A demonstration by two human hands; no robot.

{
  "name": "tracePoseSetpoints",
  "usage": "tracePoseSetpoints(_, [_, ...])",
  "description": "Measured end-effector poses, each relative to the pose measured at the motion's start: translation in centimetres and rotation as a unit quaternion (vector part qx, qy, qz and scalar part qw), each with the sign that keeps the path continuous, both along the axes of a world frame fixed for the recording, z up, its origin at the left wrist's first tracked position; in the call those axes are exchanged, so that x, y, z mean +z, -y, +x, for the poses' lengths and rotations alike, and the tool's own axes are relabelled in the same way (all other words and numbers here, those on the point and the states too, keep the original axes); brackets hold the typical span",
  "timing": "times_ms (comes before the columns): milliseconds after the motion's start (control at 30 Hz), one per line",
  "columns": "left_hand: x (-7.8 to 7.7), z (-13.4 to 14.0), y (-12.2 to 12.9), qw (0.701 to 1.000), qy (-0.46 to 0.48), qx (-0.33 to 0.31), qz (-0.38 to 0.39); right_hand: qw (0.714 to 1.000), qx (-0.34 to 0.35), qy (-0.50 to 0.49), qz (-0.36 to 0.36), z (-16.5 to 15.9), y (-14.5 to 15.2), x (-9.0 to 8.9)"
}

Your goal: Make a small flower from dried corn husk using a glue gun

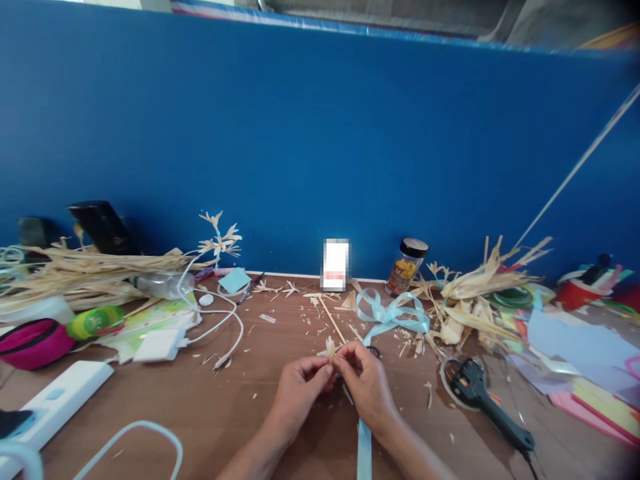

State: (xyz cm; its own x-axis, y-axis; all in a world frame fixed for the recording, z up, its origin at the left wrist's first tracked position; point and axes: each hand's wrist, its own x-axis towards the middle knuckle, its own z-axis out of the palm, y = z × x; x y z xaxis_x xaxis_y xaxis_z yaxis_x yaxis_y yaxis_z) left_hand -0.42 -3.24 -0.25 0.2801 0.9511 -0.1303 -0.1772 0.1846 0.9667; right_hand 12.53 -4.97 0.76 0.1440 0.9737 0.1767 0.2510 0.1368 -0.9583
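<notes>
A small pale corn husk flower (330, 348) stands up between my fingertips at the middle of the table. My left hand (303, 390) pinches its base from the left. From the other side, my right hand (365, 380) closes its thumb and finger on the same base. Under and behind my right hand lie scissors, of which a dark handle loop (373, 351) shows. A light blue ribbon (364, 447) runs toward me below that hand, and its loose loops (393, 313) lie farther back. A thin wooden stick (333, 320) rests just beyond the flower.
A glue gun (493, 403) lies at the right, near coloured paper (580, 347) and piled husks (475, 307). A black-lidded jar (406, 267) stands by the blue partition (320, 133). At left are a power strip (55, 407), a white charger (159, 343) with cable, and more husks (100, 267).
</notes>
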Motion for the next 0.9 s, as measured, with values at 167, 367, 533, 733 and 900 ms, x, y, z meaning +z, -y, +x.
tracePoseSetpoints(167, [0.10, -0.02, -0.01, 1.000, 0.002, 0.003, -0.020, 1.000, 0.006, 0.012, -0.004, -0.01, -0.01, 0.02])
tracePoseSetpoints(367, [0.00, 0.04, -0.11, 0.999, 0.013, -0.003, -0.037, 1.000, -0.002, 0.007, -0.003, -0.15, -0.10, 0.00])
tracePoseSetpoints(533, [-0.16, -0.03, -0.15, 1.000, 0.010, -0.002, -0.027, 1.000, -0.006, -0.005, -0.002, -0.22, -0.21, -0.12])
tracePoseSetpoints(733, [-0.28, 0.06, -0.13, 1.000, 0.005, 0.014, -0.025, 1.000, -0.011, -0.015, -0.003, -0.19, -0.27, -0.29])
tracePoseSetpoints(900, [-0.53, 0.07, -0.14, 0.999, 0.043, 0.030, -0.012, 0.998, 0.031, -0.050, -0.012, -0.51, 0.08, -0.35])
